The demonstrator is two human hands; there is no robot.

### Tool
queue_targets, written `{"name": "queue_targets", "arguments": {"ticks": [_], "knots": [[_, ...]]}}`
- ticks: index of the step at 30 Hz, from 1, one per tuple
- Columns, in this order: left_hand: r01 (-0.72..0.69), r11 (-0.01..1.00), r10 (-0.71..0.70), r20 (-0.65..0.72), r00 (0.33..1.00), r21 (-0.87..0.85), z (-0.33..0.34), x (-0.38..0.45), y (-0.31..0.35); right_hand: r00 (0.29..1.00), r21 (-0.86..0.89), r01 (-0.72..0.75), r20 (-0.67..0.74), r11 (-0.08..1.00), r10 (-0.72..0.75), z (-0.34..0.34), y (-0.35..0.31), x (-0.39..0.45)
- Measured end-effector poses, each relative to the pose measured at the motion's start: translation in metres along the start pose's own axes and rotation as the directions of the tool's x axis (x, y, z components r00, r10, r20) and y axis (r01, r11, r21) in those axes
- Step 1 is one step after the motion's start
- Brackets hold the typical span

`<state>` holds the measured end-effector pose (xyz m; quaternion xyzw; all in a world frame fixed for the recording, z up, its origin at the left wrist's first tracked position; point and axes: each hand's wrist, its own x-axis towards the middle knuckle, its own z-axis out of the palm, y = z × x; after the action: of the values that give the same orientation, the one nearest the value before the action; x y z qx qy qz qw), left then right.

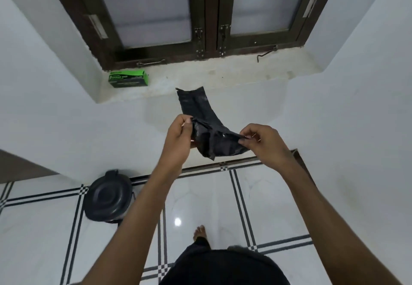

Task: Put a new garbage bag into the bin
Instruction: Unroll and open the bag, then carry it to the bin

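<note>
A folded black garbage bag [207, 126] hangs in the air in front of me, its far end sticking up toward the window sill. My left hand [178, 142] pinches its left edge and my right hand [263, 144] pinches its right edge, both at chest height. Down on the floor to my left stands the black round bin [108, 197] with its lid shut, against the wall. On the sill lies the green garbage bag box [128, 79].
A white wall faces me with a dark wooden window [200, 17] above the stone sill [223, 73]. The floor is glossy white tile with black checker strips [240, 197]. My bare foot [200, 233] shows below.
</note>
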<state>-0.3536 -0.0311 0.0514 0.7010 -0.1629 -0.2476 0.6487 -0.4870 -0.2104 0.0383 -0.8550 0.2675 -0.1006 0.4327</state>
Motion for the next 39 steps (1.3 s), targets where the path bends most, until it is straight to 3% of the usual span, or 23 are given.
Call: {"name": "queue_targets", "arguments": {"ticks": [3,7,9,14,16,18,21,23,25,27,30,33,35,39], "knots": [[0.088,0.984,-0.098,-0.062,0.993,-0.152,-0.002,-0.036,-0.009,0.996,-0.092,0.084,-0.020,0.992,-0.086,0.004,0.002,-0.024],[0.114,0.984,-0.137,-0.170,0.976,-0.134,-0.009,-0.091,-0.025,0.996,-0.126,0.082,-0.026,0.989,-0.086,0.011,0.008,-0.061],[0.148,0.961,-0.204,-0.236,0.950,-0.234,-0.013,-0.115,-0.031,0.995,-0.136,0.082,-0.039,0.987,-0.088,0.018,0.010,-0.078],[0.159,0.835,-0.379,-0.340,0.861,-0.528,-0.038,-0.162,-0.043,0.998,0.245,0.044,-0.043,0.969,-0.035,0.035,0.011,-0.121],[0.132,0.803,-0.428,-0.407,0.807,-0.581,-0.056,-0.174,-0.049,0.998,0.279,0.055,-0.039,0.959,-0.046,0.044,0.005,-0.134],[0.131,0.853,-0.401,-0.473,0.785,-0.505,-0.068,-0.188,-0.054,0.996,0.247,0.080,-0.058,0.966,-0.068,0.054,-0.001,-0.141],[0.077,0.996,-0.084,-0.546,0.834,-0.035,-0.089,-0.226,-0.054,0.993,0.241,0.109,-0.070,0.964,-0.094,0.072,-0.017,-0.150],[0.053,0.945,0.110,-0.466,0.878,0.322,-0.110,-0.245,-0.053,0.993,0.335,0.107,-0.074,0.936,-0.087,0.086,-0.030,-0.153],[0.080,0.860,0.154,-0.405,0.901,0.505,-0.136,-0.253,-0.058,0.991,0.423,0.127,-0.094,0.897,-0.096,0.102,-0.045,-0.156],[0.103,0.847,0.170,-0.448,0.878,0.522,-0.166,-0.261,-0.068,0.989,0.486,0.148,-0.081,0.861,-0.124,0.121,-0.063,-0.159],[0.155,0.928,0.090,-0.610,0.788,0.339,-0.218,-0.274,-0.079,0.974,0.516,0.156,0.063,0.842,-0.218,0.147,-0.085,-0.169],[0.177,0.969,-0.018,-0.670,0.742,0.170,-0.277,-0.286,-0.089,0.908,0.422,0.210,0.249,0.882,-0.335,0.179,-0.112,-0.178],[0.138,0.984,-0.027,-0.666,0.745,0.114,-0.313,-0.292,-0.091,0.859,0.326,0.269,0.346,0.907,-0.379,0.203,-0.129,-0.182],[0.038,0.993,0.033,-0.562,0.826,0.115,-0.374,-0.301,-0.087,0.818,0.268,0.308,0.415,0.913,-0.398,0.243,-0.155,-0.184]]}}
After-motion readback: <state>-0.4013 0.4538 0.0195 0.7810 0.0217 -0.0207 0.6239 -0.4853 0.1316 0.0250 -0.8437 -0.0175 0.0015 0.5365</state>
